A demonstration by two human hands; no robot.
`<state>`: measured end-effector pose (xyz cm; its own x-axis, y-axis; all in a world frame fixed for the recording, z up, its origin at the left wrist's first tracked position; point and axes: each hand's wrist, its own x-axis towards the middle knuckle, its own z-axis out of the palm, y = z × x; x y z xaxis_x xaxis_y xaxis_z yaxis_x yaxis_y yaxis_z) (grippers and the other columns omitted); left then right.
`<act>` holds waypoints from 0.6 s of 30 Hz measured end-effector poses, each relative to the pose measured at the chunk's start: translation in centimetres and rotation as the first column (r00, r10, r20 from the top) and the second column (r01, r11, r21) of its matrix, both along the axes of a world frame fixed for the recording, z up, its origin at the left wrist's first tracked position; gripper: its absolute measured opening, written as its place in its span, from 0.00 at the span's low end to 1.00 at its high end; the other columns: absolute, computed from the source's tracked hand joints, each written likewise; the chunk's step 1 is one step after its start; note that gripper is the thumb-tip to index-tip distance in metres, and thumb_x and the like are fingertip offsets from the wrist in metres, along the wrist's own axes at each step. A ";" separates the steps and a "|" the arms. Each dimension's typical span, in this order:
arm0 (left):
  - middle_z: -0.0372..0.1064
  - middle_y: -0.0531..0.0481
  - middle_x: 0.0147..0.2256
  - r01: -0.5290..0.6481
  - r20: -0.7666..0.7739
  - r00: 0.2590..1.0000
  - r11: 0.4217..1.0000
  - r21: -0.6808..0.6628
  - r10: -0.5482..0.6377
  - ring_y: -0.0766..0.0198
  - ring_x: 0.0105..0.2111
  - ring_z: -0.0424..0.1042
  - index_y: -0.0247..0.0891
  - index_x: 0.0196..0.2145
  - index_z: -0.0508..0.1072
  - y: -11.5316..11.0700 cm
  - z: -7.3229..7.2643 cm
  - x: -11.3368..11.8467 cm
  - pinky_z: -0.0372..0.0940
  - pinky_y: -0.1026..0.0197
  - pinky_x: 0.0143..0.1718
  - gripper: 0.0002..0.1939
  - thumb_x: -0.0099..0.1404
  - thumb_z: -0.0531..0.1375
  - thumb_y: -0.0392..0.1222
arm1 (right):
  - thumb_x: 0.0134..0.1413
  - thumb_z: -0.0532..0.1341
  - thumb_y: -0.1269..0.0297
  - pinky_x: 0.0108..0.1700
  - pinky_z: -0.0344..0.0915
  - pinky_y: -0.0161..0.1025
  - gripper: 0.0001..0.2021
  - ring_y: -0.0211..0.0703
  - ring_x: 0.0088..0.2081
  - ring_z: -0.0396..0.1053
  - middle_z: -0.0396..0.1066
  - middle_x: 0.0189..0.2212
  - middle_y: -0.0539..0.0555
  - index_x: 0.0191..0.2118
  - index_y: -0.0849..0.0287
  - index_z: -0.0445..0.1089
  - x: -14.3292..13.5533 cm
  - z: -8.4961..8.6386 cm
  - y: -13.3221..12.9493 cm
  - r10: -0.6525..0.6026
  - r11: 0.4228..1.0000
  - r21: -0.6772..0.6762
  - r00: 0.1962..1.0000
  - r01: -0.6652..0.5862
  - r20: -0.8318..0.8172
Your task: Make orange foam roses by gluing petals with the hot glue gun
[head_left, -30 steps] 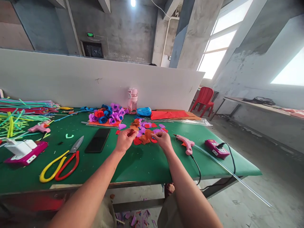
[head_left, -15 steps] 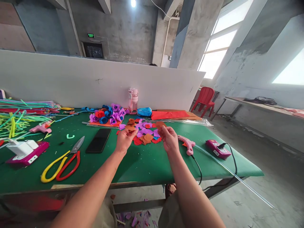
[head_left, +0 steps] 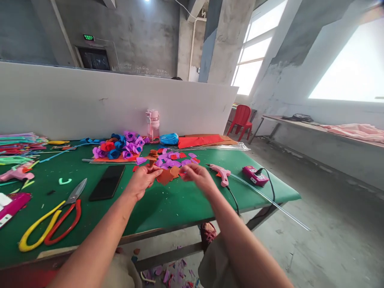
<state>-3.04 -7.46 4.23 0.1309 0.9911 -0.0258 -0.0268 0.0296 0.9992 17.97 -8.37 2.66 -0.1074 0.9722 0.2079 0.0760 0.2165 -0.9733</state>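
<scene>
Brown flower (head_left: 153, 155) held upright at the left edge of the petal pile (head_left: 174, 163), landmark for what follows. Left to right: big scissors (head_left: 73, 197) lie well left of the pile and nearer the camera, yellow and red loops toward the near edge. Dark phone (head_left: 107, 183) flat on the green top, between scissors and pile. Flower bunch (head_left: 120, 146), purple, blue and red, just left of the pile's far side. Left hand (head_left: 139, 182) at the pile's near left edge: thumb and fingers pinched on the flower's narrow base. Flower's long axis close to upright in view, so the bloom sits above and beyond the left fingertips. Brown petals (head_left: 165, 176) along the pile's near edge, between the hands; contact with the left fingertips, cannot tell. Right hand (head_left: 199, 176) at the pile's near right edge, blurred, fingers curled, tips pointing left; whether they grip anything, cannot tell. Key relation: left hand is on the flower; right tips are apart from it, to its right, with brown petals just beside them. Pink glue gun (head_left: 220, 172) right of the pile, nozzle toward it; magenta power block (head_left: 255, 175) farther right.
</scene>
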 end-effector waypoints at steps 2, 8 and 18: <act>0.54 0.60 0.15 0.072 -0.031 0.997 0.997 -0.037 -0.073 0.80 0.12 0.42 0.33 0.26 0.73 -0.2 0.4 -0.6 0.37 0.70 0.14 0.19 0.40 0.71 0.48 | 0.50 0.59 0.49 0.31 0.62 0.34 0.16 0.40 0.29 0.69 0.73 0.27 0.52 0.33 0.58 0.72 4.7 0.8 0.7 -0.349 0.936 0.173 0.874 0.307 0.338; 0.65 0.51 0.20 0.343 -0.143 0.926 0.937 -0.064 -0.348 0.73 0.16 0.55 0.37 0.25 0.76 -1.6 1.1 -1.6 0.43 0.70 0.14 0.13 0.45 0.69 0.48 | 0.52 0.56 0.55 0.27 0.55 0.36 0.15 0.45 0.29 0.69 0.73 0.25 0.57 0.22 0.58 0.71 13.4 -0.6 0.5 -0.430 0.746 0.147 0.302 0.649 0.851; 0.56 0.57 0.17 0.203 -0.249 0.944 0.976 -0.080 -0.217 0.77 0.13 0.45 0.36 0.21 0.71 -0.5 0.7 -3.8 0.37 0.69 0.12 0.13 0.43 0.70 0.46 | 0.38 0.62 0.63 0.25 0.57 0.37 0.14 0.43 0.21 0.65 0.60 0.09 0.50 0.09 0.55 0.64 13.2 -2.2 1.7 -0.256 0.792 -0.045 0.398 0.608 0.881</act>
